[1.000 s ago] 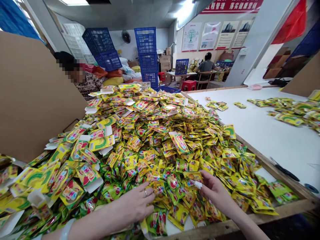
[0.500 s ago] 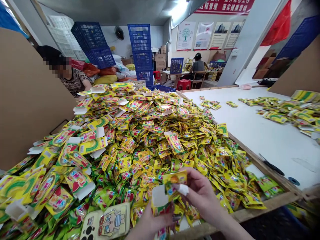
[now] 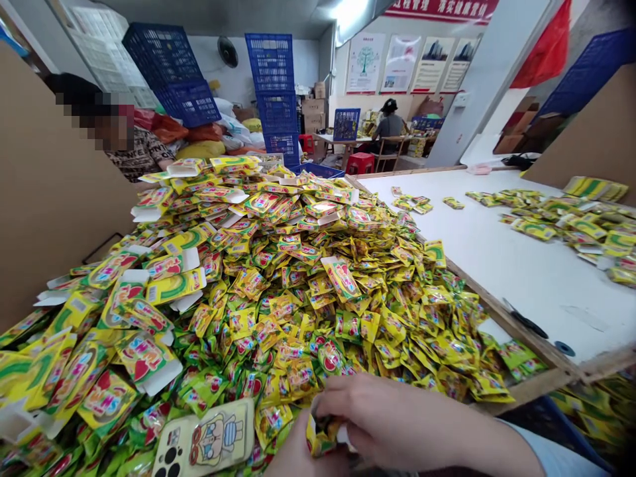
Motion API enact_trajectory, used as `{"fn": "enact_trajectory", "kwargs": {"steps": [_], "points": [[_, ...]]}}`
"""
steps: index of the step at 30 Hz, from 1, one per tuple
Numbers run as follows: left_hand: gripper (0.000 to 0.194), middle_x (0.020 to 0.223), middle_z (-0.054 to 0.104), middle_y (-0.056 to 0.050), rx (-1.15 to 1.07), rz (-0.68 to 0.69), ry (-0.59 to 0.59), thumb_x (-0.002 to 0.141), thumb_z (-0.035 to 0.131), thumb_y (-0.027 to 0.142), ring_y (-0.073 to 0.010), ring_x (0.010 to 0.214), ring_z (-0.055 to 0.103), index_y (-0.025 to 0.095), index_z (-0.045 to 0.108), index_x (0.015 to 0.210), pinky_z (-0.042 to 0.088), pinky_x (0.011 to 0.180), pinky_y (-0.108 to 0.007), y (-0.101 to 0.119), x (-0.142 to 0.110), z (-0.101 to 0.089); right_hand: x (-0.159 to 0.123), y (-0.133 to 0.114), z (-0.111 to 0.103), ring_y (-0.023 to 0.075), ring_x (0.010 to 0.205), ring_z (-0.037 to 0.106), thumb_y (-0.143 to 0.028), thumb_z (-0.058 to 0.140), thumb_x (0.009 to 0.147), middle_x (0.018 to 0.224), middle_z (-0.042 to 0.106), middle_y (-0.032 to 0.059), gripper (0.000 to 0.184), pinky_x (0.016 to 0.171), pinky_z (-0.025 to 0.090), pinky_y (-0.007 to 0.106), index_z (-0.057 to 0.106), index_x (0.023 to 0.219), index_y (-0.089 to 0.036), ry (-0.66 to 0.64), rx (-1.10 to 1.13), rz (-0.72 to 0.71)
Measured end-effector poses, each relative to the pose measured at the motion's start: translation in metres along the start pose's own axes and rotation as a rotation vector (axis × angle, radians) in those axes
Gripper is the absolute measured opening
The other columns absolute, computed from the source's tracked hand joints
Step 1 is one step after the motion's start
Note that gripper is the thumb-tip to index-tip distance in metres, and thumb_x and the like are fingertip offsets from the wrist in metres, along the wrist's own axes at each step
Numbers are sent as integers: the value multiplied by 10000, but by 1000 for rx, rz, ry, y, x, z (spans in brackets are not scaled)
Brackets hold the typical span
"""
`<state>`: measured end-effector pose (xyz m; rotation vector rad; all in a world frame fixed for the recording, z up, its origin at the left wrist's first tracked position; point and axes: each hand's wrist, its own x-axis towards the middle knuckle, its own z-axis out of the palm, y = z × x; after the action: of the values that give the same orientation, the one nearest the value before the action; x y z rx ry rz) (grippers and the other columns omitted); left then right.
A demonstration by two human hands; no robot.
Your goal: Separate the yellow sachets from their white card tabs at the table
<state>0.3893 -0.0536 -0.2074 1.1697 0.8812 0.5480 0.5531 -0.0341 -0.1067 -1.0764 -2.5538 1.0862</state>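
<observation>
White worktable [image 3: 521, 291], glossy foil sachets [image 3: 278, 291] heaped, right hand [image 3: 392, 414] pinching yellow carton [image 3: 318, 437]

- left hand [image 3: 303, 457]: mostly cut off by bottom edge
- right hand [image 3: 392, 414]: forearm runs off bottom edge
- yellow packet [image 3: 320, 434]: largely hidden by both hands; carton or sachet, cannot tell
- patterned phone case [image 3: 203, 437]: lower end cut off by bottom edge
- seated co-worker [image 3: 142, 154]: head pixelated; lower body hidden behind cardboard partition [image 3: 54, 199]
- sachet pile [image 3: 278, 291]: lower layers hidden; bench [image 3: 521, 278] beneath not visible there
- wall posters [image 3: 365, 63]: print too small to read
- dark tool [image 3: 527, 324]: too small to identify
</observation>
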Motion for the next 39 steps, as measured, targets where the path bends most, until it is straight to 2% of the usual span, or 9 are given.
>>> {"fn": "enact_trajectory", "kwargs": {"steps": [4, 12, 17, 21, 23, 26, 29, 35, 39], "points": [[522, 1077, 648, -79, -25, -24, -23, 602, 716, 269, -280, 1025, 578, 151, 541, 1079, 448, 891, -359, -16, -3, -7, -7, 10, 2, 129, 840, 585, 9, 472, 723, 871, 648, 33, 323, 784, 422, 198, 655, 928, -161, 87, 89, 49], [800, 1071, 640, -77, -64, 39, -217, 652, 706, 408, -264, 1016, 593, 210, 340, 1335, 398, 945, -428, -35, 6, 3, -25, 23, 37, 149, 819, 643, -27, 484, 758, 920, 703, 50, 356, 715, 459, 193, 652, 1041, -160, -140, 237, -31], [735, 1326, 484, -93, 283, 172, 5, 732, 634, 381, -283, 1258, 404, 280, 284, 1370, 294, 1045, -457, -5, 1, -4, -73, 33, -7, 160, 792, 649, -193, 419, 880, 860, 701, 42, 256, 697, 483, 234, 674, 887, -219, 305, 51, 124], [404, 1288, 482, -85, 801, 287, 478, 825, 491, 371, -286, 1240, 383, 292, 456, 1220, 277, 1035, -533, 3, 7, -41, -127, 67, -52, 237, 771, 661, -351, 451, 870, 1028, 680, 104, 269, 576, 477, 313, 633, 1015, -215, 1077, -763, 548], [405, 1140, 535, -103, 948, 259, 577, 769, 558, 416, -316, 1120, 455, 241, 509, 1131, 364, 942, -545, -5, 14, -57, -123, 77, -46, 254, 841, 651, -318, 453, 872, 1092, 650, 127, 315, 625, 490, 341, 571, 1135, -193, 1163, -985, 608], [316, 929, 546, -70, 1009, 202, 598, 683, 642, 455, -303, 933, 514, 209, 558, 863, 437, 808, -484, -16, 19, -67, -73, 81, 0, 223, 975, 607, -281, 474, 853, 1056, 660, 99, 358, 823, 500, 350, 507, 1195, -184, 856, -732, 212], [258, 869, 560, -41, 818, 214, 605, 731, 598, 457, -259, 887, 539, 218, 507, 771, 433, 802, -407, -19, 15, -65, -13, 88, 53, 282, 1094, 524, -262, 584, 765, 1214, 585, 96, 523, 897, 467, 446, 463, 1270, -199, 556, -529, 97], [294, 541, 565, 61, 180, 147, 673, 748, 586, 468, -134, 543, 514, 225, 458, 851, 374, 534, -205, -13, 3, -65, 22, 90, 65, 233, 1046, 545, -120, 436, 839, 1065, 642, 91, 288, 918, 428, 455, 609, 1041, -230, 828, 125, 27], [332, 431, 462, 102, -7, 198, 651, 720, 613, 506, -73, 408, 370, 208, 497, 812, 280, 422, -156, 0, 7, -49, 27, 59, 63, 233, 1183, 468, -270, 591, 798, 1300, 480, 91, 79, 941, 408, 374, 632, 826, -208, 715, 783, 44]]}}
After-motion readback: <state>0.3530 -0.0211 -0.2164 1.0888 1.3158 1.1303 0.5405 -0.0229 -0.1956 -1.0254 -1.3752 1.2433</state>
